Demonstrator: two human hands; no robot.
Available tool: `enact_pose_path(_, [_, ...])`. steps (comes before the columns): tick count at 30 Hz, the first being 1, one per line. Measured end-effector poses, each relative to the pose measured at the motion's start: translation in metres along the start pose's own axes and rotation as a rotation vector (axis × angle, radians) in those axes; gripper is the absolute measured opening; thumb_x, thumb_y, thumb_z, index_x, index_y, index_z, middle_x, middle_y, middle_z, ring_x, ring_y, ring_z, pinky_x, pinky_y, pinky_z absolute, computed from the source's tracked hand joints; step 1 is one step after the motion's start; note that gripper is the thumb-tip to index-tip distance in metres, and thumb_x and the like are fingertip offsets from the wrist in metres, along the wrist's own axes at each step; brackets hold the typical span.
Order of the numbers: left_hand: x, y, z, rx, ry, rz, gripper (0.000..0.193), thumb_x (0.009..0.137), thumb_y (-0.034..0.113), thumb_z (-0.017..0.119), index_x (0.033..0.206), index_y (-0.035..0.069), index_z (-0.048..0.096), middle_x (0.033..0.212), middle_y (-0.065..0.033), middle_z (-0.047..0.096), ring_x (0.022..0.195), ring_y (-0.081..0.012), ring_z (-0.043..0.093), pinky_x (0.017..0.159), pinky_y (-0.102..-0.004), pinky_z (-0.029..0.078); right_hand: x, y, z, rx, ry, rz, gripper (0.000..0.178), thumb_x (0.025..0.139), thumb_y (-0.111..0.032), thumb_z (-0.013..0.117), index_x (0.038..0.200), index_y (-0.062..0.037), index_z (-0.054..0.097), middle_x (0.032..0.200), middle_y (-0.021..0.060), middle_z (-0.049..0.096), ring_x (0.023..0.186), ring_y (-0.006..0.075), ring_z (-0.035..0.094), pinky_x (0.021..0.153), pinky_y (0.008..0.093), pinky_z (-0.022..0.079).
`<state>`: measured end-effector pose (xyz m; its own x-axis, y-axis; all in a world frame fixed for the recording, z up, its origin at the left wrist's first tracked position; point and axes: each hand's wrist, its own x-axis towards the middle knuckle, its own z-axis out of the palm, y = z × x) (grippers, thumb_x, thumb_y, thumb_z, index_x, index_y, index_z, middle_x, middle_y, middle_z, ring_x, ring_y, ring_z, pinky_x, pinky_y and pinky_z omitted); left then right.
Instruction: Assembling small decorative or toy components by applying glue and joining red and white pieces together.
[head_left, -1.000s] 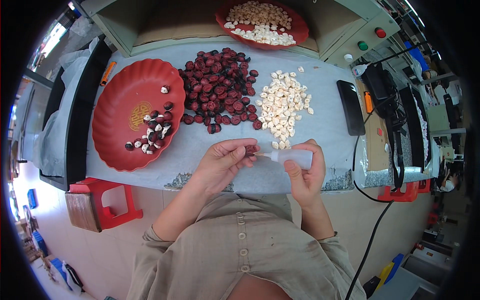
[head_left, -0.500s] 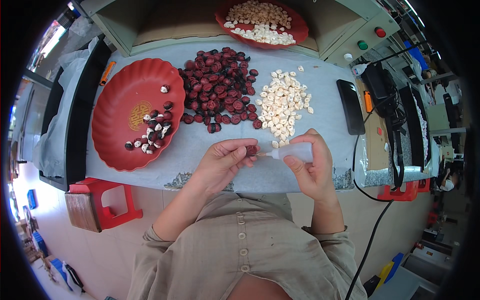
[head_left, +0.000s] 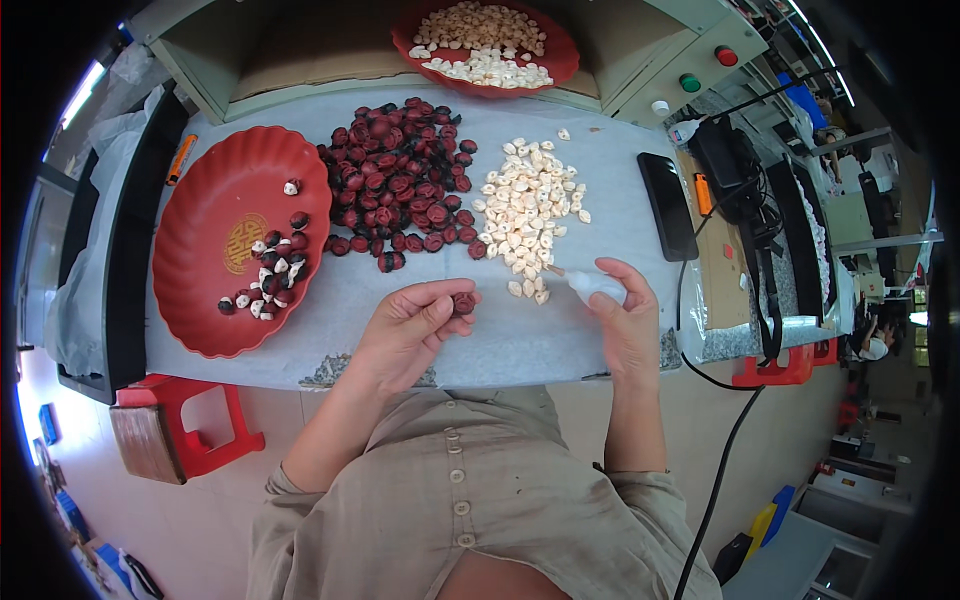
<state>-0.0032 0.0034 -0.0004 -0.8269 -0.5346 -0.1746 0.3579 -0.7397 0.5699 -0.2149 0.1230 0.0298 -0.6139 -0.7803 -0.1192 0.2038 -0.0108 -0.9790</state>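
Note:
Between the thumb and fingers of my left hand [head_left: 405,328] is a dark red carved bead [head_left: 463,303], held over the near part of the table. My right hand [head_left: 630,330] grips a small translucent squeeze bottle [head_left: 598,286]. Its thin nozzle points up and left, at the near end of a pile of cream-white shell-like pieces [head_left: 535,195]; I cannot tell whether it touches them. Left of that pile lies a large heap of dark red and black carved beads [head_left: 395,180]. A red scalloped tray [head_left: 195,240] at the left holds several dark beads with white pieces in them.
A second red tray [head_left: 565,75] with pale pieces stands in the grey cabinet [head_left: 630,95] at the back. To the right lie a black phone [head_left: 667,205], an orange marker-like item [head_left: 703,195] and a black cable [head_left: 725,480]. A black bin [head_left: 125,230] borders the left edge.
My right hand has drawn the bottle away from the bead, and its nozzle now tilts up toward the white pile. The left hand still holds the bead. The whole view has shifted slightly.

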Motion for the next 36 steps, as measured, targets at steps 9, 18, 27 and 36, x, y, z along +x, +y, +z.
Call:
enact_pose_path(9, [-0.001,-0.001,0.0,-0.003,0.002,0.01,0.024,0.083,0.008,0.049,0.104,-0.003,0.053,0.095,-0.013,0.057,0.079,-0.0151,0.056,0.07,-0.0241,0.046,0.007,-0.019,-0.006,-0.182,-0.196,0.054,0.026,0.07,0.001,0.058,0.095,0.0008,0.049,0.085,0.0052,0.057,0.075,0.0104,0.054,0.068,0.0218,0.045])
enact_pose_path(18, [-0.001,0.0,0.002,0.003,0.01,0.009,0.025,0.083,0.008,0.049,0.104,-0.003,0.052,0.096,-0.0135,0.057,0.079,-0.015,0.056,0.07,-0.0241,0.047,0.02,-0.004,0.017,-0.772,-0.206,-0.122,0.011,0.066,-0.002,0.064,0.077,0.0002,0.061,0.074,0.0047,0.059,0.069,0.011,0.054,0.066,0.0233,0.042])
enact_pose_path(27, [0.0,0.0,0.0,-0.007,-0.016,0.003,0.025,0.083,0.008,0.048,0.105,-0.004,0.051,0.096,-0.0131,0.057,0.08,-0.015,0.056,0.071,-0.0243,0.048,0.033,-0.012,0.018,-0.962,-0.455,-0.261,0.014,0.065,-0.002,0.064,0.078,-0.0015,0.061,0.072,0.0085,0.059,0.068,0.0168,0.057,0.063,0.0241,0.043])
enact_pose_path(36, [-0.001,0.001,0.002,-0.01,0.011,-0.013,0.025,0.081,0.008,0.051,0.103,-0.003,0.052,0.096,-0.0146,0.057,0.079,-0.0155,0.056,0.069,-0.0233,0.047,0.029,0.001,0.023,-0.972,-0.284,-0.298,0.014,0.066,-0.012,0.065,0.077,-0.0034,0.061,0.075,0.0097,0.061,0.059,0.0199,0.057,0.055,0.0266,0.043])
